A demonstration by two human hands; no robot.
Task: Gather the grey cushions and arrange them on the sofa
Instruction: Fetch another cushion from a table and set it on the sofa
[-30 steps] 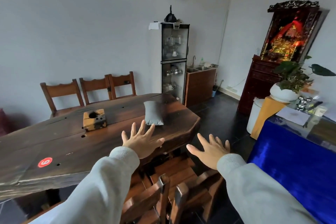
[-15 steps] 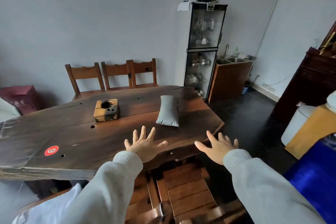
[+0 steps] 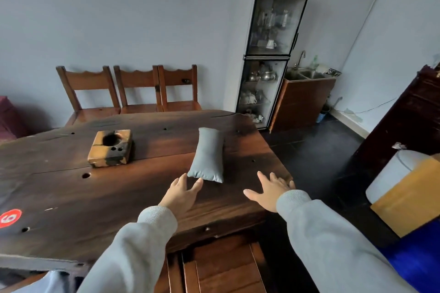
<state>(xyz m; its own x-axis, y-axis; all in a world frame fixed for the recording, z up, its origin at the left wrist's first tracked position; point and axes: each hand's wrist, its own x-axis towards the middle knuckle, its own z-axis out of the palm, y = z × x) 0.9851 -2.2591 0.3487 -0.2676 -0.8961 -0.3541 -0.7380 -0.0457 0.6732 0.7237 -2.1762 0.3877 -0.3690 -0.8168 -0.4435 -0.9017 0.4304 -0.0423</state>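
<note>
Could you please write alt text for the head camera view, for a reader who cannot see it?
A person's left hand and right hand, both open, extend over a wooden table toward a small grey cushion lying on it, the left fingertips almost at its near corner. A wooden block sits further left; three chairs and a glass cabinet stand behind.

My bench [image 3: 59,197] is dark, glossy, knotted wood; the cushion [image 3: 209,154] matt grey cloth; my sleeves [image 3: 333,240] soft knit.

Grey walls [image 3: 147,19], dark tiled floor [image 3: 316,150], wooden table [image 3: 71,197], three chairs [image 3: 133,93], glass cabinet [image 3: 269,54].
</note>
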